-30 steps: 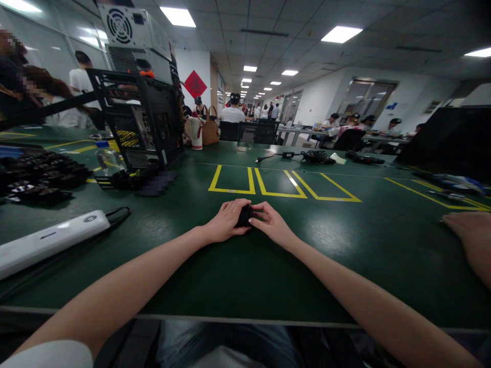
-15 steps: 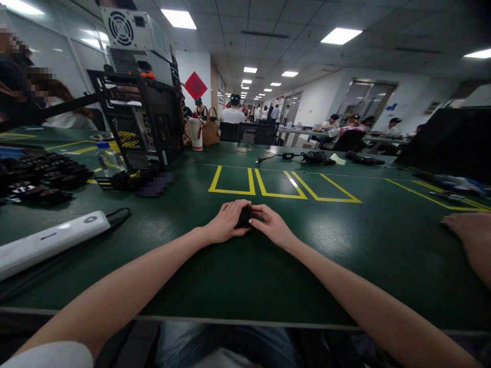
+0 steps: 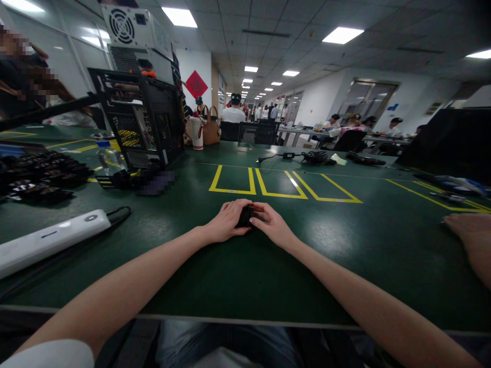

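Note:
A small black object (image 3: 244, 217) is between my two hands, low over the green table near the middle of the view. My left hand (image 3: 226, 222) grips it from the left, fingers over its top and thumb along its lower side. From the right, my right hand (image 3: 270, 223) pinches its edge with fingertips and thumb. The hands partly cover the object, so its full shape is hidden.
Yellow tape outlines (image 3: 232, 191) mark the green table (image 3: 215, 286). At left are a white power strip (image 3: 57, 240), black parts (image 3: 42, 171), a bottle (image 3: 110, 159) and a computer case (image 3: 141, 120). Cables (image 3: 316, 158) lie behind; another person's hand (image 3: 470, 232) rests at right.
My hands and the black object have stayed almost in place. The view has shifted very slightly, and the person at the far left has moved a little.

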Tool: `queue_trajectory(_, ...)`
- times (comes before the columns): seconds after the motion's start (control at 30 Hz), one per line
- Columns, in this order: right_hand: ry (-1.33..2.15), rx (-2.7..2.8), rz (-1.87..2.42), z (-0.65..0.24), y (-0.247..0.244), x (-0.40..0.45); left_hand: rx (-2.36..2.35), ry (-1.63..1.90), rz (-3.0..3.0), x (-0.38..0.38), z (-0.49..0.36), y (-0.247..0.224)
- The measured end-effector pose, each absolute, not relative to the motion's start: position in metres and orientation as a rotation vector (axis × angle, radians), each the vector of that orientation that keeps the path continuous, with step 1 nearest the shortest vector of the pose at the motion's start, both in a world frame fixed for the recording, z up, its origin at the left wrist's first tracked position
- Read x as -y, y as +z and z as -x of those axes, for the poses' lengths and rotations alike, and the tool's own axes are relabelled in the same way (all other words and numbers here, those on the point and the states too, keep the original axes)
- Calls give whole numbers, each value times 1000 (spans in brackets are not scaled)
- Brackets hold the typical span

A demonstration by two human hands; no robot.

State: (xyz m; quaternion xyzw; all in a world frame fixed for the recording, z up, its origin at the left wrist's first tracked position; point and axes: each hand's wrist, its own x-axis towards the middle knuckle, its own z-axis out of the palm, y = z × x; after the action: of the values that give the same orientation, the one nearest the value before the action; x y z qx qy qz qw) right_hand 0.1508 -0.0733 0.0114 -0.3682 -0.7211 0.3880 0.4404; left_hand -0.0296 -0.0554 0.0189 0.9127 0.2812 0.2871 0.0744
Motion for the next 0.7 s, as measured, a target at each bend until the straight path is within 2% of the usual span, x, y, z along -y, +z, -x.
queue_trajectory(0.33, 1052, 1720, 871, -150, 9, 72, -860, 887, -2746, 53, 28, 15)
queue_trajectory(0.7, 1003, 1797, 938, -150, 14, 73, -863, 856, -2735, 55, 30, 18)
